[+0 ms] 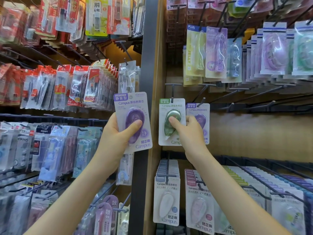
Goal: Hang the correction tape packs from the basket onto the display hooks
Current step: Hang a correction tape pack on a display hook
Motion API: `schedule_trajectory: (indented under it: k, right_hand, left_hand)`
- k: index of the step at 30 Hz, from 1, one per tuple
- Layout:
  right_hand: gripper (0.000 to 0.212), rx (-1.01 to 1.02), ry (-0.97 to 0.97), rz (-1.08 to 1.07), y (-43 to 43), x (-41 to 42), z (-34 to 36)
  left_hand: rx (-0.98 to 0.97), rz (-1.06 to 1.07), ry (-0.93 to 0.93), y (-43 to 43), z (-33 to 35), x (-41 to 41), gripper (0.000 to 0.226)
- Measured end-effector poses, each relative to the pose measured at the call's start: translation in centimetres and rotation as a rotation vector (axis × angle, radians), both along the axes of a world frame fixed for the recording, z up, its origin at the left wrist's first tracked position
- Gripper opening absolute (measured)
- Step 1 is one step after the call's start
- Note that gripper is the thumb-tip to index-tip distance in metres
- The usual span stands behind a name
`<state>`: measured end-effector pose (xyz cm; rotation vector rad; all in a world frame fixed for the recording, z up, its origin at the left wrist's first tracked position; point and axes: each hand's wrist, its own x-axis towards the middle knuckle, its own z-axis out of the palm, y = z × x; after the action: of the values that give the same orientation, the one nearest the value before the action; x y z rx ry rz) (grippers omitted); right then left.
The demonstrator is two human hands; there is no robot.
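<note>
Care belongs at the hook (172,92), where the right hand (188,131) pinches the green pack (169,106) hanging on it and should slide it squarely back, while the left hand (113,134) grips a purple pack (131,103), probably next to hang.

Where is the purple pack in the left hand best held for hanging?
Grip the purple pack by its lower half from below, thumb across the blister, as the left hand does. The card stands roughly upright, so its top hang hole is clear for a hook.
</note>
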<state>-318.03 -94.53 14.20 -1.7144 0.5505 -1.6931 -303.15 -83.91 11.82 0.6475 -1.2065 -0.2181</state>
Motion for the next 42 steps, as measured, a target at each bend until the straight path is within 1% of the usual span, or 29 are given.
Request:
schedule_trajectory:
  k: [4, 7, 9, 10, 11, 12, 13, 15, 16, 18, 20, 22, 23, 25, 26, 28, 29, 31, 32, 35, 37, 39, 42]
  right_hand:
    - [0.025, 0.064, 0.068, -0.034, -1.2, 0.4, 0.5]
    - [0.029, 0.059, 0.182, -0.11, -1.6, 0.4, 0.4]
    - [0.033, -0.032, 0.212, -0.188, -1.2, -0.1, -0.2]
    - [0.036, -0.124, 0.193, -0.243, -0.8, -0.5, -0.7]
    - [0.039, -0.215, 0.152, -0.252, -0.2, -0.9, -1.1]
    - [0.043, -0.272, 0.111, -0.188, 0.7, -1.4, -1.3]
    - [0.049, -0.282, 0.091, -0.055, 1.7, -1.9, -1.4]
    - [0.061, -0.245, 0.138, 0.24, 3.4, -2.8, -1.4]
    - [0.064, -0.234, 0.18, 0.319, 3.6, -3.2, -1.3]
    - [0.063, -0.249, 0.232, 0.334, 3.4, -4.0, -1.0]
    - [0.063, -0.235, 0.232, 0.316, 2.7, -5.0, -0.6]
    - [0.065, -0.231, 0.247, 0.288, 2.1, -6.2, -0.3]
    - [0.064, -0.23, 0.247, 0.262, 1.7, -6.6, -0.3]
    - [0.063, -0.22, 0.202, 0.215, 1.0, -7.3, -0.3]
    - [0.062, -0.217, 0.173, 0.187, 0.7, -7.6, -0.3]
    - [0.059, -0.206, 0.13, 0.126, -0.1, -8.1, -0.1]
    - [0.059, -0.198, 0.116, 0.105, -0.5, -8.3, 0.0]
    - [0.062, -0.198, 0.116, 0.076, -1.2, -8.5, 0.3]
    - [0.063, -0.204, 0.123, 0.067, -1.5, -8.4, 0.3]
    - [0.066, -0.215, 0.128, 0.028, -2.0, -8.1, 0.3]
    - [0.068, -0.203, 0.127, 0.0, -2.2, -7.9, 0.3]
    - [0.067, -0.167, 0.113, 0.017, -2.5, -7.9, 0.4]
    - [0.065, -0.139, 0.129, 0.007, -2.8, -8.2, 0.4]
  left_hand:
    - [-0.012, -0.015, -0.002, 0.1, 0.0, -0.5, 0.027]
    - [-0.01, -0.029, -0.012, 0.0, -0.3, -1.1, 0.029]
    - [-0.003, -0.043, -0.027, -0.1, -0.6, -1.7, 0.032]
    - [0.001, -0.06, -0.036, -0.2, -0.7, -2.0, 0.035]
    - [0.008, -0.084, -0.048, -0.3, -0.7, -2.3, 0.039]
    - [0.018, -0.104, -0.07, -0.4, -0.7, -2.6, 0.043]
    - [0.035, -0.121, -0.092, -0.7, -0.7, -3.1, 0.049]
    - [0.069, -0.164, -0.12, -1.4, -0.3, -4.1, 0.055]
    - [0.077, -0.187, -0.127, -1.8, -0.2, -4.7, 0.055]
    - [0.099, -0.222, -0.117, -2.9, 0.2, -5.8, 0.048]
    - [0.123, -0.234, -0.108, -4.1, 0.5, -6.8, 0.039]
    - [0.138, -0.215, -0.157, -5.1, 0.7, -7.7, 0.042]
    - [0.138, -0.175, -0.208, -5.4, 0.8, -8.1, 0.042]
    - [0.087, -0.019, -0.277, -5.6, 0.9, -9.1, 0.033]
    - [0.052, 0.103, -0.297, -5.8, 1.0, -9.4, 0.036]
    - [-0.013, 0.415, -0.365, -6.4, 1.3, -9.7, 0.054]
    - [-0.029, 0.563, -0.411, -6.9, 1.3, -9.5, 0.057]
    - [0.02, 0.76, -0.513, -8.2, 1.4, -9.1, 0.061]
    - [0.076, 0.792, -0.551, -8.7, 1.4, -8.9, 0.065]
    - [0.194, 0.758, -0.616, -9.8, 1.4, -8.3, 0.077]
    - [0.249, 0.769, -0.686, -10.1, 1.4, -8.0, 0.077]
    - [0.277, 0.787, -0.713, -10.0, 1.3, -7.8, 0.075]
    - [0.249, 0.833, -0.709, -9.8, 1.1, -7.9, 0.076]
